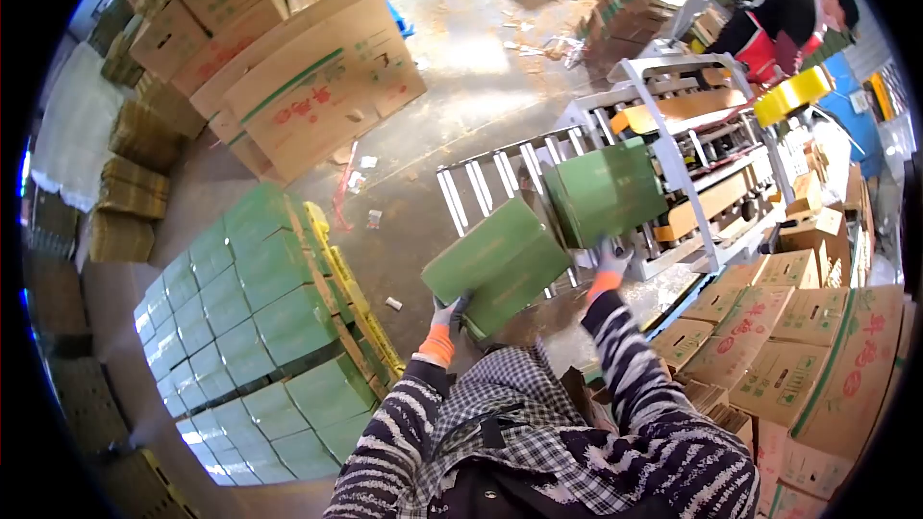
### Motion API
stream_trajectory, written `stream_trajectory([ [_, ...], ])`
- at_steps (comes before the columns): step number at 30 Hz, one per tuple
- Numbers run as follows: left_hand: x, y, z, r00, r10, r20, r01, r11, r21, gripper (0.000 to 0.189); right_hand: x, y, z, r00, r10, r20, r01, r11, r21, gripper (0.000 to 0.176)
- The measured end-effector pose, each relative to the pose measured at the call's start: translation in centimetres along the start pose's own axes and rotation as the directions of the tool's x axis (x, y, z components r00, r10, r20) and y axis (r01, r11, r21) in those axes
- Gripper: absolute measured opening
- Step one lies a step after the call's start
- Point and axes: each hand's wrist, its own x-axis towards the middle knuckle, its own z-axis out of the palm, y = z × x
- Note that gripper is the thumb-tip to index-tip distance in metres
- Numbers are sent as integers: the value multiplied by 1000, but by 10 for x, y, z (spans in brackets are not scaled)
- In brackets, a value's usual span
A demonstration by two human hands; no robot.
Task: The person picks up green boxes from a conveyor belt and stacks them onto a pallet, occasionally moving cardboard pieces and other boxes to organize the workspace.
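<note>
In the head view, our gloved left hand is at the lower-left corner of the near green box, its fingers bent around the edge in a partly closed grip. We probably hold it there to steady and tilt the overhanging end. Our gloved right hand is at the close edge of the far green box, fingers loosely spread; we cannot tell whether they clasp it or only rest against it, perhaps to guide it.

Both boxes are over the roller conveyor, side by side with a narrow dark gap between them. How much of the near box's weight the rollers bear, we cannot tell. Its long axis slants from lower left to upper right, with one corner towards us. The far box lies more nearly along the conveyor, its long axis rising gently rightward and its right end by the metal frame.

To our left stands a close-packed stack of green boxes, to our right some brown cartons. Beyond the frame, another person leans over the machinery.
</note>
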Motion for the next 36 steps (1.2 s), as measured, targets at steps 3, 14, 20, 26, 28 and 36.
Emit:
stream_trajectory([
  [3, -4, -7, -27, 999, 18, -37, -19, 1000, -21, 61, 55, 24, -4, 819, 407, 403, -529, 808, 259, 42],
  [14, -193, 38, -237, 962, 35, -271, -140, 915, -377, 48, -135, 28, 16, 763, 368, 532, -479, 874, 84, 48],
  [20, -332, 45, -399, 898, 141, -417, -327, 848, -418, 33, -374, 65, 65, 578, 392, 715, -525, 850, -41, 42],
  [26, -442, 35, -509, 815, 139, -562, -427, 800, -421, 37, -591, 94, 110, 457, 398, 795, -470, 867, -164, 67],
  [28, -465, 31, -534, 792, 112, -600, -463, 751, -471, 38, -639, 115, 120, 405, 387, 828, -437, 878, -197, 70],
  [36, -539, -3, -620, 654, 43, -755, -578, 672, -462, 52, -793, 190, 129, 168, 516, 840, -386, 818, -426, 68],
])
